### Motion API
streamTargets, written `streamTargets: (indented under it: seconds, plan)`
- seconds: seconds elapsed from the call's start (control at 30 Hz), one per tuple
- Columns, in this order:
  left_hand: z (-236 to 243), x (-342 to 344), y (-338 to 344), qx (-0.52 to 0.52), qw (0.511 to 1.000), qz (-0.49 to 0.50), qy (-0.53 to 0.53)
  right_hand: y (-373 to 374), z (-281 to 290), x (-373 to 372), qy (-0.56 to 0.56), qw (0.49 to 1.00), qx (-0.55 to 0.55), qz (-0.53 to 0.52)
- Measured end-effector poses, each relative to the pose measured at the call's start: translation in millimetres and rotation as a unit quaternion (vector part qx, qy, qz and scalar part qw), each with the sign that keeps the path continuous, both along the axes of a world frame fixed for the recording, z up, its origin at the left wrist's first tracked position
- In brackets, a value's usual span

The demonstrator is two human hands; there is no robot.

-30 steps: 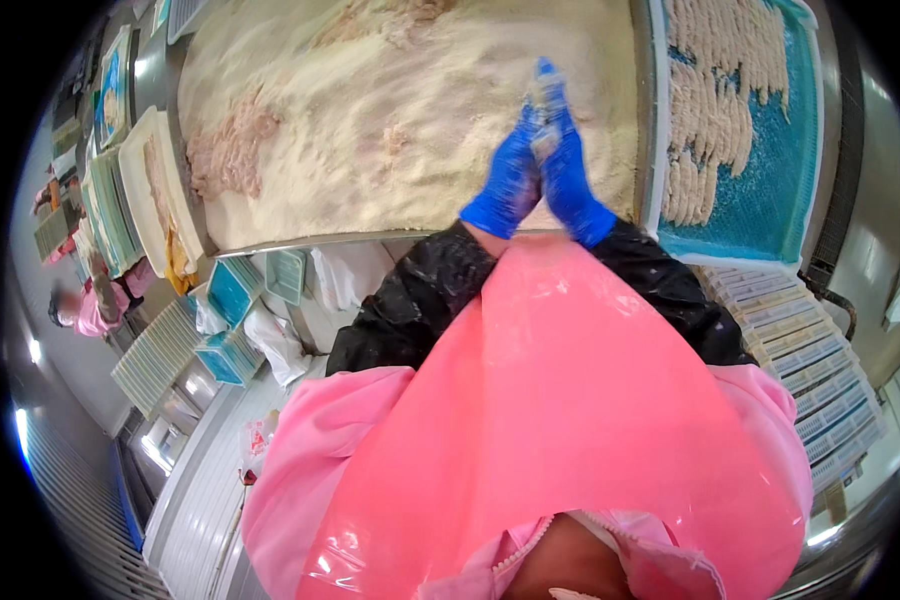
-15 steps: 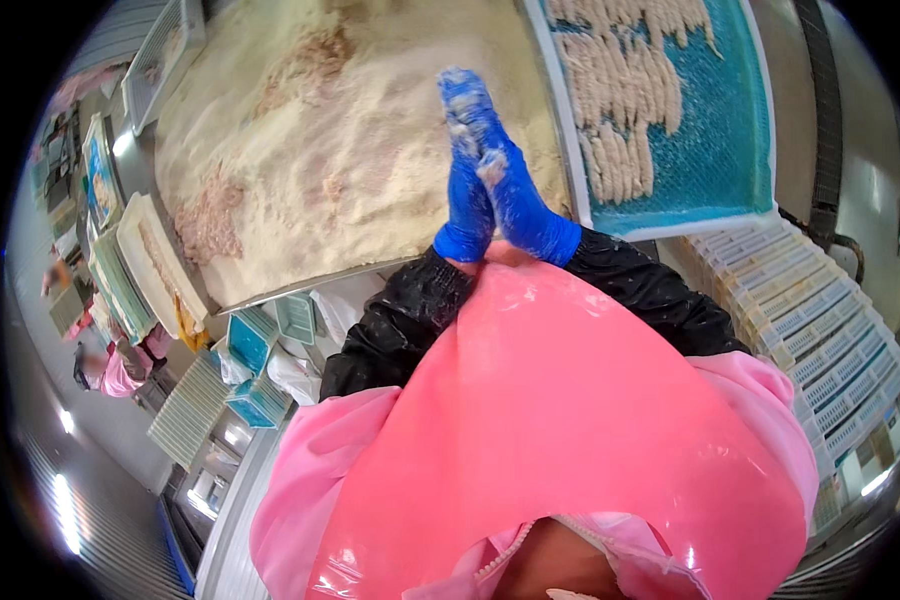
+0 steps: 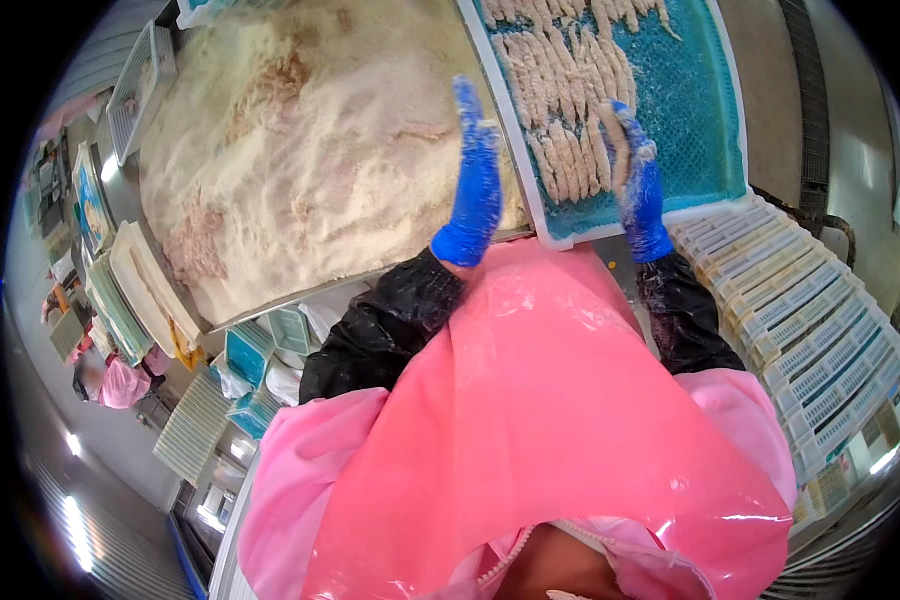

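Note:
My left hand (image 3: 473, 190), in a blue glove dusted with crumbs, is held over the right edge of a wide bed of pale breadcrumbs (image 3: 360, 140). Its fingers are stretched out and nothing is in it. Over the blue-lined tray (image 3: 690, 165), my right hand (image 3: 641, 190), gloved alike, has a breaded strip (image 3: 615, 150) between thumb and fingers. The strip lies beside the end of a row of breaded strips (image 3: 567, 165). More strips lie in rows farther up the tray. Patches of pinkish raw meat (image 3: 198, 243) show in the crumbs.
A tall stack of white slotted trays (image 3: 795, 320) stands at my right. A white crate (image 3: 140, 90) sits past the far left corner of the crumb bed, a pale tub (image 3: 155, 270) along its left side. Blue bins (image 3: 248, 352) stand below left. Another person in pink (image 3: 125, 382) is farther off.
My hands were pressed together over the crumbs. They have come apart: the right has moved right over the tray with a breaded strip, while the left remains over the crumbs.

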State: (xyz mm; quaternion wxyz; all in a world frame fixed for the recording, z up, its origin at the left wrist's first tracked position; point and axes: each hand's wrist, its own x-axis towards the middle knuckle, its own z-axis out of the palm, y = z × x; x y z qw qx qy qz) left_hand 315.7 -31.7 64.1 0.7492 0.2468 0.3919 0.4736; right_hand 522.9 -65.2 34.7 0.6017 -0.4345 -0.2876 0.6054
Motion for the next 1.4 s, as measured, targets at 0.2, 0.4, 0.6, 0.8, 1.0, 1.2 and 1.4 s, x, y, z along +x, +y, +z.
streamTargets:
  seconds: [0.2, 0.4, 0.6, 0.8, 1.0, 1.2, 1.4]
  plan:
    - [-19.7, -47.0, -3.8, 0.101, 0.970, 0.066, 0.211, -8.1, -22.0, 24.2, -0.144, 0.986, -0.057, 0.067]
    - [-48.7, -124.9, -22.9, 0.166, 0.871, 0.087, 0.454, 27.3, -4.7, -54.0, -0.272, 0.953, 0.023, 0.132]
    - [-74.7, -178.9, -31.9, 0.179, 0.837, 0.054, 0.514, 73.0, -26.5, -169.1, -0.740, 0.630, 0.199, 0.125]
    - [-86.6, -210.3, -19.6, 0.260, 0.761, 0.063, 0.591, 46.7, -35.7, -196.6, -0.690, 0.665, 0.049, 0.282]
    - [-107.0, -198.5, 12.7, 0.229, 0.811, 0.134, 0.522, 34.3, -54.1, -186.6, -0.642, 0.752, 0.106, 0.105]
    - [-135.6, -142.9, 22.2, -0.133, 0.964, 0.218, -0.070, 42.9, -79.4, -262.0, -0.309, 0.945, 0.073, 0.077]
    - [-136.5, -187.4, 8.9, -0.162, 0.956, 0.015, -0.243, 53.5, -99.0, -212.1, -0.750, 0.650, 0.055, 0.110]
